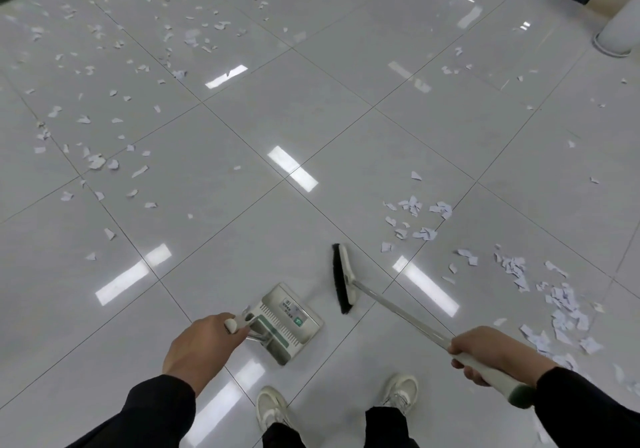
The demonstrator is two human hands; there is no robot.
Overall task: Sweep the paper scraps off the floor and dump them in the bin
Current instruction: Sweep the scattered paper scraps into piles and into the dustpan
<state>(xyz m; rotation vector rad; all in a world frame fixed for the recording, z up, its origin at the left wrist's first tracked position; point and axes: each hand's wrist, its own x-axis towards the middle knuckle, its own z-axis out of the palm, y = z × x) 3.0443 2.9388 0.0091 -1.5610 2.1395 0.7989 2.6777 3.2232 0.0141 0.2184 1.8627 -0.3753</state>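
Head view: left hand (199, 345) grips dustpan (289, 323) handle, pan sitting on tiled floor (242, 128) by the feet. Right hand (485, 354) grips broom (343, 277) handle w/ bristles on floor just right of pan. Paper scraps (557, 305) piled at right, more scattered upper left. Bin not visible.
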